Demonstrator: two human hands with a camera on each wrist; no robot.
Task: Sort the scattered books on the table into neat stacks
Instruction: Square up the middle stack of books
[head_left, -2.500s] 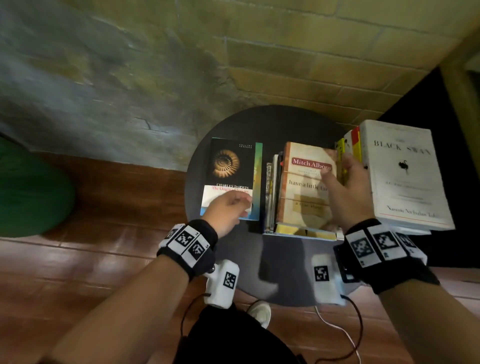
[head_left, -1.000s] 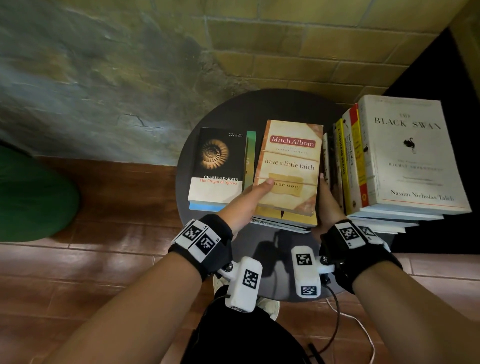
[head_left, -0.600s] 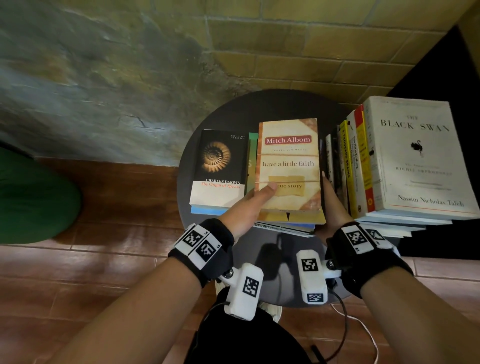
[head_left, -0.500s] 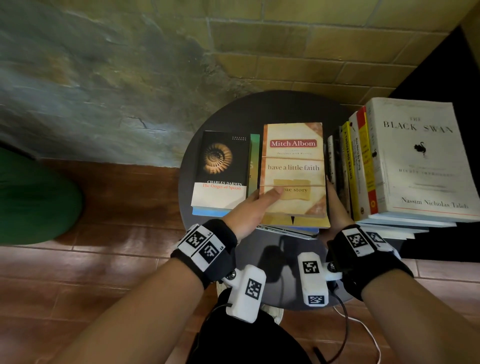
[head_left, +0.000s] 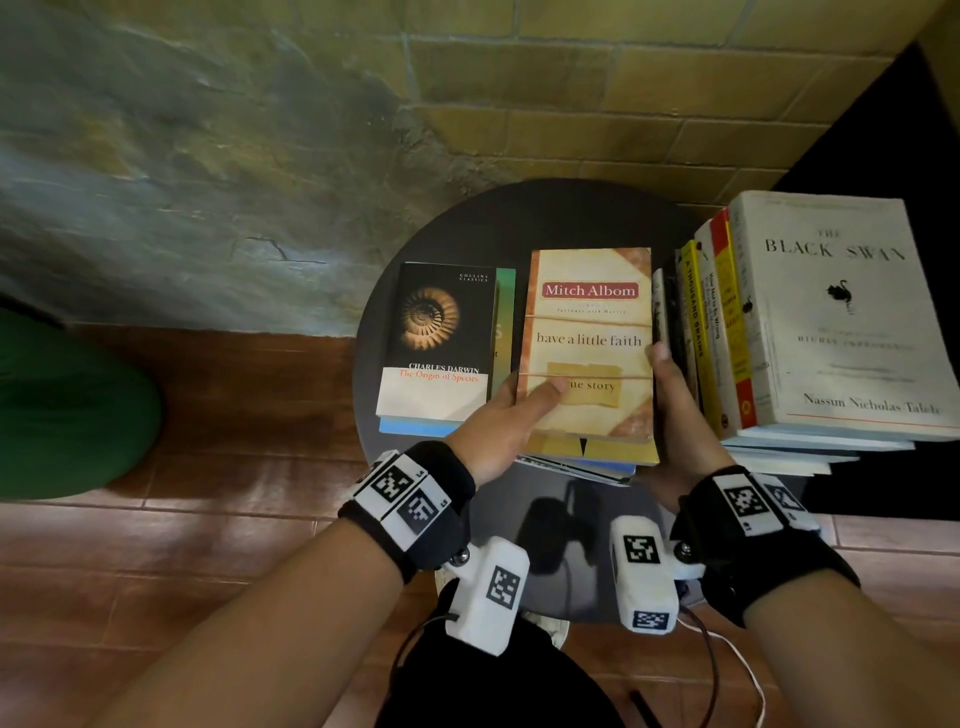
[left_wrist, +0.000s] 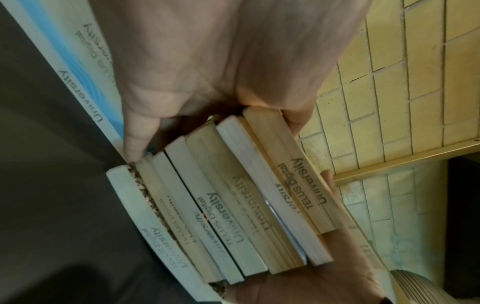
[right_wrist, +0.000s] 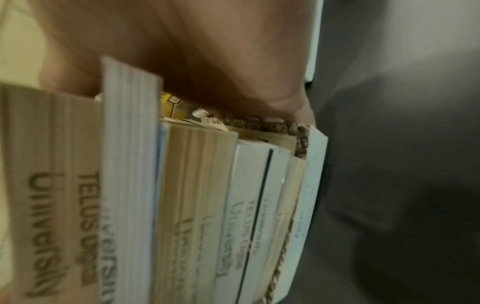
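Note:
On the round dark table (head_left: 519, 218) stand three stacks of books. The middle stack (head_left: 592, 332), topped by "have a little faith", is held from both sides. My left hand (head_left: 511, 415) grips its left near corner, thumb on the cover. My right hand (head_left: 675, 410) clasps its right side, thumb at the cover's edge. In the left wrist view my left hand (left_wrist: 207, 61) curls round the stack's stamped page edges (left_wrist: 233, 216), with my right palm (left_wrist: 298, 288) opposite. The right wrist view shows my right hand (right_wrist: 194, 51) against the same stack (right_wrist: 194, 205).
A low stack topped by a Darwin book (head_left: 441, 338) lies left of the middle one. A tall stack topped by "The Black Swan" (head_left: 841, 312) stands close on the right. A brick wall (head_left: 571, 78) is behind the table. A green object (head_left: 62, 405) sits on the wooden floor at left.
My left hand left the Darwin book and took the middle stack's left side; my right hand came down to its right side. The skewed top book now sits straight.

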